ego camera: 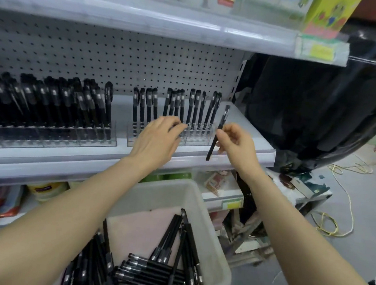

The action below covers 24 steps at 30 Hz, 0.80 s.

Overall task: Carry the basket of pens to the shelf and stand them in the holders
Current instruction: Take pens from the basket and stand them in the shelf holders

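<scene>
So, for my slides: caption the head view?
Right hand holds black capped pen beside clear plastic holder; left hand at standing pens.

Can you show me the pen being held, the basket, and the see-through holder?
Held pen (223,119), head view, upper barrel near the cap.
Basket (211,238), head view, its right wall.
See-through holder (194,140), head view, its clear front wall.

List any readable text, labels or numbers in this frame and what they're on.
Nothing reads clearly here.
yellow price tag on the upper shelf edge: blurred, unreadable.
yellow tag on the lower shelf edge: blurred, unreadable.
green box, top right: print blurred.
standing pens, silver labels: too small to read.
</scene>
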Each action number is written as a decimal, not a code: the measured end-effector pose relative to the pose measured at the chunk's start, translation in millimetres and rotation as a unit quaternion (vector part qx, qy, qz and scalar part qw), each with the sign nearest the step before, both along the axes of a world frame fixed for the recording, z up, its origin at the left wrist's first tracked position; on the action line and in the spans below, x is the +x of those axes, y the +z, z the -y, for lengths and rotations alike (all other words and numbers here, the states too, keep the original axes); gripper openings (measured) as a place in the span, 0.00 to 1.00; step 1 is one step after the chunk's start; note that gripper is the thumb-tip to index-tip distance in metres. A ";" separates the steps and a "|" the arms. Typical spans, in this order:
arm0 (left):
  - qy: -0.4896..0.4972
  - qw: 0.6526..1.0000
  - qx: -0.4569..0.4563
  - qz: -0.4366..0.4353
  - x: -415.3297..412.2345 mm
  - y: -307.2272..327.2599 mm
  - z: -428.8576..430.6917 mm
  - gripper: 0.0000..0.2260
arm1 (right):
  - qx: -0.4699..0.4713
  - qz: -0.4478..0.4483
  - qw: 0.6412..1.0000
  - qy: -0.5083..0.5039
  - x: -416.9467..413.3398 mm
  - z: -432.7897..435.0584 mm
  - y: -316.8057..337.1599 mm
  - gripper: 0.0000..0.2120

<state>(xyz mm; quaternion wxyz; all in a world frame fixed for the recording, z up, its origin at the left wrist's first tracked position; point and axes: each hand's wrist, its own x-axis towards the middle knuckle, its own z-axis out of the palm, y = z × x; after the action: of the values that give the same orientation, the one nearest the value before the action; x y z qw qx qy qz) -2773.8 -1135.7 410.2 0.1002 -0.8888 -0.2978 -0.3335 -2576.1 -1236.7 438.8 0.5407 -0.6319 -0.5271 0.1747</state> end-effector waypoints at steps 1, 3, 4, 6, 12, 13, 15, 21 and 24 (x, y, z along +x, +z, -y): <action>0.000 1.000 0.004 -0.006 4.7 -0.5 -2.2 0.18 | 0.022 0.003 0.999 -0.030 9.2 -3.2 6.5 0.05; 0.011 1.000 0.004 -0.007 11.9 -3.8 -5.6 0.17 | 0.058 0.007 0.996 -0.075 26.3 -9.5 18.9 0.06; 0.020 1.000 0.001 -0.004 13.7 -6.5 -6.6 0.17 | 0.069 0.009 0.994 -0.090 33.4 -12.9 24.1 0.06; 0.040 0.999 0.001 0.000 15.1 -12.2 -6.1 0.18 | 0.081 0.024 0.991 -0.103 43.8 -20.9 31.9 0.07; 0.061 0.998 0.015 -0.001 16.8 -17.6 -6.3 0.18 | 0.069 0.087 0.988 -0.107 50.9 -49.7 36.9 0.06; 0.062 0.998 0.015 -0.002 17.0 -18.2 -6.9 0.18 | 0.067 0.092 0.988 -0.104 51.3 -55.0 35.8 0.05; 0.065 0.998 0.013 -0.004 16.9 -18.9 -7.5 0.19 | 0.060 0.096 0.989 -0.097 51.5 -64.3 34.0 0.06; 0.066 0.998 0.012 0.000 17.5 -19.2 -5.8 0.19 | 0.017 0.164 0.984 -0.072 54.0 -81.9 16.6 0.06; 0.065 0.998 0.015 0.004 17.5 -19.0 -5.5 0.19 | -0.006 0.206 0.977 -0.062 52.1 -83.8 1.2 0.06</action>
<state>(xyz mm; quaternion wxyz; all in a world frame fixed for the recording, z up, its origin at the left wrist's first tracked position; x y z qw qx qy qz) -2756.3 -1130.1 391.2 0.1335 -0.8648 -0.3500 -0.3343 -2523.9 -1152.9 440.0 0.4265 -0.6891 -0.5858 0.0104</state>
